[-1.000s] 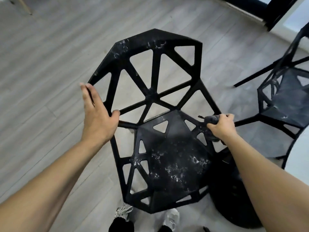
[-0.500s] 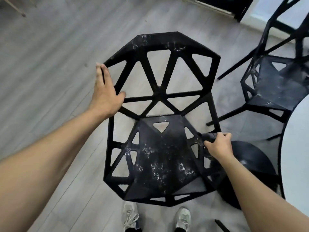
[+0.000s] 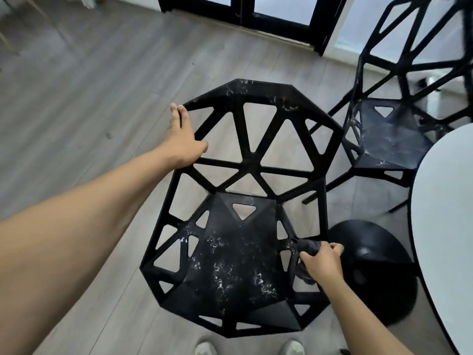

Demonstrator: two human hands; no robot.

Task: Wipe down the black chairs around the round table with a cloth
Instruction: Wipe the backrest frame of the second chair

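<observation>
Here the black chair stands upright, backrest pointing away.

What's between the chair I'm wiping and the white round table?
In the head view, the table's black round base on the floor lies between the near chair and the white tabletop.

The near chair stands on the floor directly before the person's shoes, its backrest on the far side. The left hand rests on the backrest's left edge; the right hand holds the cloth against the seat's right edge. The second chair stands behind and right, beside the counter, whose base sits just right of the near chair.
</observation>
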